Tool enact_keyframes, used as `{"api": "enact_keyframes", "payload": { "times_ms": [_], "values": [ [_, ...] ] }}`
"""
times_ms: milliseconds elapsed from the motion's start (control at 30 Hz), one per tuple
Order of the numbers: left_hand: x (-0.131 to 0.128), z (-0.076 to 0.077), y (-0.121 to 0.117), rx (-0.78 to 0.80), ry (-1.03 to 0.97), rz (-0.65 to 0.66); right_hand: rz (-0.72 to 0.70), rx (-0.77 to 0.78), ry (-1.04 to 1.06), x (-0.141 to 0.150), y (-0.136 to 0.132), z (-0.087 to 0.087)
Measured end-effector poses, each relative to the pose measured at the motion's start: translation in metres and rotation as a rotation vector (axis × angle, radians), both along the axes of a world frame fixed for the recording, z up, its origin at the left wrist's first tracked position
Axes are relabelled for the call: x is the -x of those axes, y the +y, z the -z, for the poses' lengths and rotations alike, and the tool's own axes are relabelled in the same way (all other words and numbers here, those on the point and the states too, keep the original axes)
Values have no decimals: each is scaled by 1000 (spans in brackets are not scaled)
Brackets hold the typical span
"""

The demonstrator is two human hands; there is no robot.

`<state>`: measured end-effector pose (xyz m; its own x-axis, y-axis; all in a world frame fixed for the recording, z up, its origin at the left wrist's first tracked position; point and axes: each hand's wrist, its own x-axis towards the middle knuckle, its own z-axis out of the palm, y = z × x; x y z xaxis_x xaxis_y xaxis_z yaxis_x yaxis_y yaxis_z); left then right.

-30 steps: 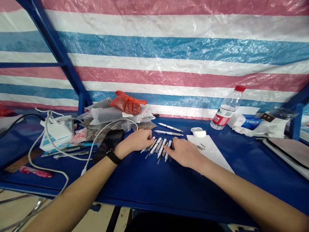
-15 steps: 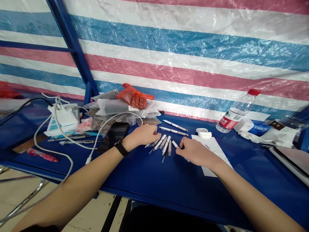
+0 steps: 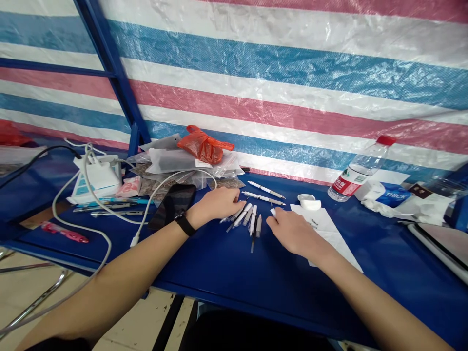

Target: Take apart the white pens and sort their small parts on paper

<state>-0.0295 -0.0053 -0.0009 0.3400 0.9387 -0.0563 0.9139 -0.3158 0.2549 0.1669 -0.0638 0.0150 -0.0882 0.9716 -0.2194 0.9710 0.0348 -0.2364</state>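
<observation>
A loose heap of white and grey pen parts lies on the blue table, with thin dark refills among them. My left hand, a black band at its wrist, rests at the heap's left edge. Its fingers are curled, and what they hold, if anything, is hidden. To the right of the heap my right hand is closed, and the white end of a pen part pokes out above its fingers. Behind the heap lie two white pens, an upper pen and a lower pen.
Under my right hand is a white paper sheet, with an open white earphone case on it. A water bottle and tissue pack stand right. Left are a phone, white cable, pens and plastic bags.
My right hand has turned and shifted slightly, and the pen part in it now points up instead of lying slanted beneath. The paper has slid toward me. A refill in the heap has moved nearer.
</observation>
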Motion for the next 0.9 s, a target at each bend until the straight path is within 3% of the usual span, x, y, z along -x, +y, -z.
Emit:
{"api": "enact_keyframes", "payload": {
  "times_ms": [200,300,533,700,833,900],
  "values": [
    [1,0,-1,-32,-1,-10,29,-9,234,-1,5,7],
    [0,0,-1,-48,-3,-12,9,-74,187,6,3,11],
    [0,2,-3,-90,-8,-31,-6,-42,-13,16,-4,13],
    [-3,4,-2,-242,-66,-61,9,-65,-1,10,0,12],
    [-7,-1,-2,-362,-298,13,19,-199,277,-4,2,12],
    [-11,-3,-5,-310,-533,136,5,-303,501,-10,2,12]
  ]
}}
